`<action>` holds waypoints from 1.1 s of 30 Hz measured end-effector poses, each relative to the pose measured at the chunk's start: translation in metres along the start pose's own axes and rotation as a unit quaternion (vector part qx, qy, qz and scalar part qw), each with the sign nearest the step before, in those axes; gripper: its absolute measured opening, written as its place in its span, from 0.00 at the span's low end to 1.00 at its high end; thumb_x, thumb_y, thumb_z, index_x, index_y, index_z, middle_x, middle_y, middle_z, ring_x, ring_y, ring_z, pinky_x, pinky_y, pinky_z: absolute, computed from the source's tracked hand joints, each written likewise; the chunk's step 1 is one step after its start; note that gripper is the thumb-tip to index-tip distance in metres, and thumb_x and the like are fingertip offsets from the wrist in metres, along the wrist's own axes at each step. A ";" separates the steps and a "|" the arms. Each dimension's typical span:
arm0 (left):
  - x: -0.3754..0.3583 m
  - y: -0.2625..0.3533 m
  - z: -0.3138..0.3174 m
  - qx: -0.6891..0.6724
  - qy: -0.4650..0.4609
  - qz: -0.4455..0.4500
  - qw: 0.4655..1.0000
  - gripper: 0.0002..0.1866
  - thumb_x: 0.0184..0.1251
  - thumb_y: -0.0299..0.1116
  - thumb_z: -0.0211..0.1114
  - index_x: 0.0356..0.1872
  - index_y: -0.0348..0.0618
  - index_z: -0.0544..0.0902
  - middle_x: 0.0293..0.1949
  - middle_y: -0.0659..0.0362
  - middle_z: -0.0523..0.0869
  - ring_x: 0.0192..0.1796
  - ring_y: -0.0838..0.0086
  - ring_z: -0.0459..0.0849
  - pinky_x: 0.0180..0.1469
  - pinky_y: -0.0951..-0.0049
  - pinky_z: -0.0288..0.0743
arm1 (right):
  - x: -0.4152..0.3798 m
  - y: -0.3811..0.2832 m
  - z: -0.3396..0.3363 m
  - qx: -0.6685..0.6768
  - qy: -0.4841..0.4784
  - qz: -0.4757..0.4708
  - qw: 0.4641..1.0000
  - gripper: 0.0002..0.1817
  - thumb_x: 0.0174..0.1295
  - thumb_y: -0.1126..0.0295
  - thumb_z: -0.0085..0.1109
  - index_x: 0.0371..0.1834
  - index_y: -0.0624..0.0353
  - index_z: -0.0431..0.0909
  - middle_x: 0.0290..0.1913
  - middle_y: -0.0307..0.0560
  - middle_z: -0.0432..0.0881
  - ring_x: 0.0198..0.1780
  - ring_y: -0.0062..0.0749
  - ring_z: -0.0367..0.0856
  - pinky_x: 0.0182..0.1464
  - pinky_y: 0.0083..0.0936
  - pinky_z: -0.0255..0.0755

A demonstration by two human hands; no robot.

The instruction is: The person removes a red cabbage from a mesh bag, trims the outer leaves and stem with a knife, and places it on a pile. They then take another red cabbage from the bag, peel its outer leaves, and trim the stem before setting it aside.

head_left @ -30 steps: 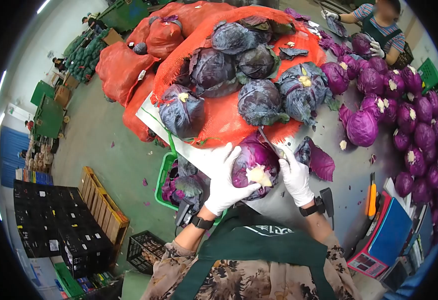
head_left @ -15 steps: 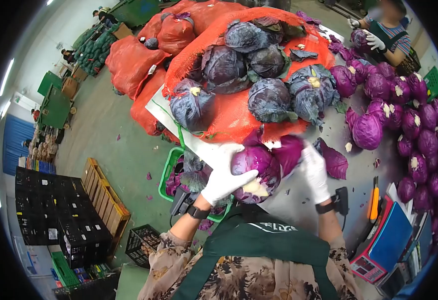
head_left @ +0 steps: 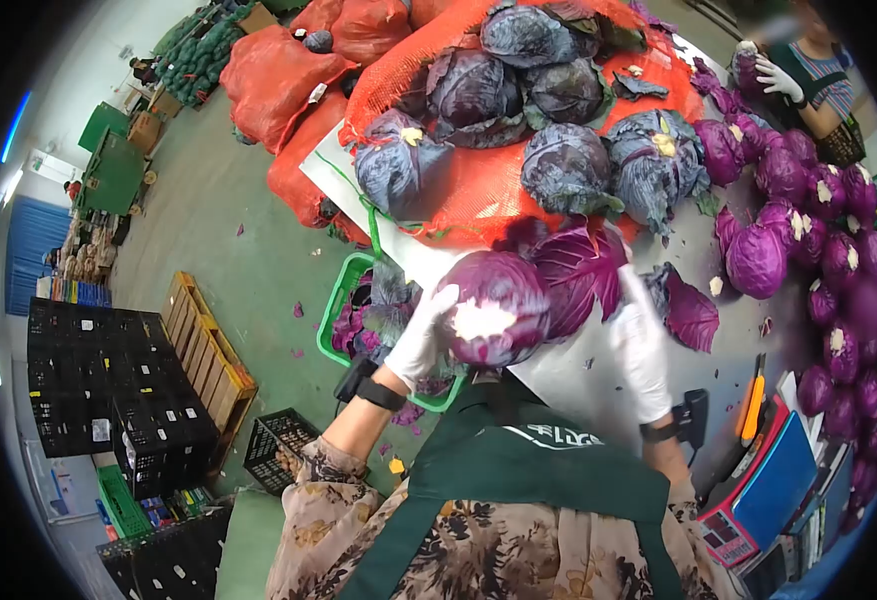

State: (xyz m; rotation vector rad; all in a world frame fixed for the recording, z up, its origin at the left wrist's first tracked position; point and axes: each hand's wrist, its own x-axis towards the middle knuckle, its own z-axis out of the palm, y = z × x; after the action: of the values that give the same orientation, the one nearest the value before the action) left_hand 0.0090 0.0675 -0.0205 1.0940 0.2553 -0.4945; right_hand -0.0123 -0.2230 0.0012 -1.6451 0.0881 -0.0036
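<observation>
My left hand (head_left: 422,345), in a white glove, grips the left side of a purple cabbage (head_left: 503,285) whose pale cut stem end is turned toward me. A large outer leaf (head_left: 576,268) stands away from the cabbage's right side. My right hand (head_left: 642,345), also gloved and slightly blurred, holds that leaf's right edge; some fingers are hidden behind it. A loose purple leaf (head_left: 691,312) lies on the metal table (head_left: 573,385) just right of my right hand. Beyond my hands, untrimmed dark cabbages (head_left: 565,168) sit on a red mesh sack (head_left: 473,215).
Trimmed purple cabbages (head_left: 756,262) are heaped at the right. An orange-handled knife (head_left: 752,405) stands by a red-and-blue scale (head_left: 758,490). A green crate (head_left: 330,318) with leaves is below left. Another person (head_left: 808,85) handles a cabbage at upper right.
The cabbage has turned so its cut stem end faces me more. Its outer leaf now spreads wider on the right. My left hand has shifted to the cabbage's left side. The view has tilted slightly.
</observation>
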 end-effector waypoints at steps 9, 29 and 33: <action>-0.005 -0.029 0.058 0.071 0.036 0.018 0.997 0.44 0.61 0.42 0.72 0.69 0.37 0.53 0.65 0.47 0.67 0.66 0.62 0.72 0.65 0.61 0.72 | 0.000 0.032 -0.003 -0.034 -0.075 0.090 0.992 0.28 0.74 0.65 0.46 0.77 0.49 0.57 0.21 0.35 0.64 0.22 0.16 0.62 0.27 0.19 0.63; 0.027 -0.009 0.063 0.555 0.029 0.293 0.778 0.58 0.38 0.56 0.81 0.70 0.37 0.62 0.62 0.41 0.66 0.67 0.48 0.64 0.69 0.51 0.58 | -0.003 -0.010 -0.001 -0.508 -0.114 -0.192 0.832 0.37 0.65 0.57 0.59 0.76 0.54 0.57 0.24 0.46 0.78 0.22 0.35 0.78 0.27 0.29 0.71; 0.027 -0.007 0.061 0.568 0.013 0.295 0.768 0.59 0.38 0.57 0.81 0.70 0.36 0.61 0.62 0.41 0.66 0.67 0.48 0.64 0.69 0.51 0.58 | 0.000 -0.007 0.000 -0.529 -0.113 -0.208 0.815 0.38 0.64 0.57 0.60 0.75 0.55 0.57 0.22 0.43 0.75 0.20 0.33 0.76 0.25 0.28 0.70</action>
State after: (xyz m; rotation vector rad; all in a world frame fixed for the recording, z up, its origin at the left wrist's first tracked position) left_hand 0.0259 0.0039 -0.0103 2.2658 -0.4557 0.0047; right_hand -0.0123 -0.2220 0.0080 -2.7410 -0.5576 -0.1120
